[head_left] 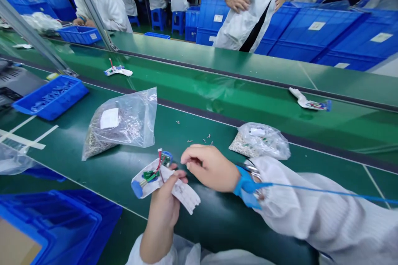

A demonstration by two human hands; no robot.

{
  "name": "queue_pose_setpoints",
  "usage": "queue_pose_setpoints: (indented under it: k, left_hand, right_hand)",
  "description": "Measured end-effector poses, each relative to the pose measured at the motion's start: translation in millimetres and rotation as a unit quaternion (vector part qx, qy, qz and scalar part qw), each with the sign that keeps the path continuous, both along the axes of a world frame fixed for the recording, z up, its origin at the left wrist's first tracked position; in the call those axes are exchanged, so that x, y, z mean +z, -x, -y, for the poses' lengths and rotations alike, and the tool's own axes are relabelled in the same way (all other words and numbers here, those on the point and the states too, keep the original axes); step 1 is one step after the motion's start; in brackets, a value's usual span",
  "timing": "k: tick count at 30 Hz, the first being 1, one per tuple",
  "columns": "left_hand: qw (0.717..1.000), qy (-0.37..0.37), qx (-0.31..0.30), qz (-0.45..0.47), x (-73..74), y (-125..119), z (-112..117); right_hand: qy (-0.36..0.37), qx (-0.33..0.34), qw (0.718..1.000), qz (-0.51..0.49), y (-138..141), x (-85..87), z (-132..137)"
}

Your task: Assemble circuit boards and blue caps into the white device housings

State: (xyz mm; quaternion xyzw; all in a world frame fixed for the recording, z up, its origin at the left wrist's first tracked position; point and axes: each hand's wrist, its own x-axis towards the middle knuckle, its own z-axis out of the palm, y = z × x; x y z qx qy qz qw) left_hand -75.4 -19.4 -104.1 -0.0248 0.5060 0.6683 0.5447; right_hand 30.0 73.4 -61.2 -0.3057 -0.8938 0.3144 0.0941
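Note:
My left hand point(164, 207) grips a white plastic housing point(186, 193) with a green circuit board, red wires and a blue tip, held just above the green table point(217, 223). My right hand point(211, 167), with a blue wrist strap point(245, 186), is closed in a pinch beside the housing's top; whatever it pinches is too small to make out. Tiny metal parts point(200, 137) lie scattered just beyond the hands.
A large clear bag of small parts point(121, 126) lies to the left and a smaller bag point(261, 140) to the right. Blue trays point(51, 97) point(59, 219) sit left. Two white housings point(118, 71) point(309, 101) rest on the green conveyor belt. Across the line, people in white coats stand and sit by blue crates point(314, 35).

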Motion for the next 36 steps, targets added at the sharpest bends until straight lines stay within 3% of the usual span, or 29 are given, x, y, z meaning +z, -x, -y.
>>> queue_pose_setpoints:
  k: [4, 9, 23, 29, 36]
  left_hand:
    - [0.995, -0.050, -0.081, 0.037, 22.6, -26.1, -7.4]
    - [0.990, -0.075, -0.112, 0.036, 40.7, -38.1, -10.4]
    - [0.988, -0.083, -0.125, -0.035, 53.8, -58.4, -18.4]
    - [0.993, -0.051, -0.103, -0.033, 54.3, -64.4, -22.9]
    - [0.993, -0.052, -0.093, -0.057, 54.9, -71.2, -26.3]
  right_hand:
    - [0.060, -0.067, 0.975, -0.205, -29.3, 16.9, 24.6]
    - [0.029, -0.124, 0.956, -0.263, -44.0, 21.7, 35.3]
    - [-0.074, -0.160, 0.942, -0.286, -66.5, 26.2, 41.0]
    - [-0.094, -0.159, 0.954, -0.238, -73.3, 28.0, 39.9]
    - [-0.146, -0.163, 0.937, -0.274, -77.3, 22.8, 39.2]
